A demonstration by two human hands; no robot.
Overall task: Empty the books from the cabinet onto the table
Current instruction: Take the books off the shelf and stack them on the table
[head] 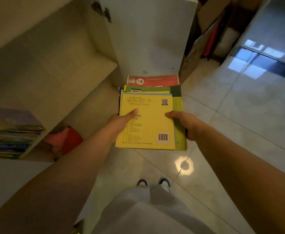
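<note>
Head view. A stack of books (148, 115) is held out flat above the tiled floor (239, 115), just in front of the open cabinet door (148, 36). Top book: yellow paper back cover, flat and rectangular, small black print, QR code far right, barcode near right. Beneath it, fanned edges of green, blue and a red-orange cover at the far end. Left hand (121, 121) grips the stack's left edge, thumb lying on the yellow cover. Right hand (183, 123) grips the right edge, thumb on top; the other fingers of both are hidden underneath. Cabinet (54, 68) at left, pale smooth shelves. A second pile of books (11, 132) lies on a near-left shelf, blurred, cut off by the frame. Red object (65, 141) below it, unclear. Floor glossy, reflecting light.
</note>
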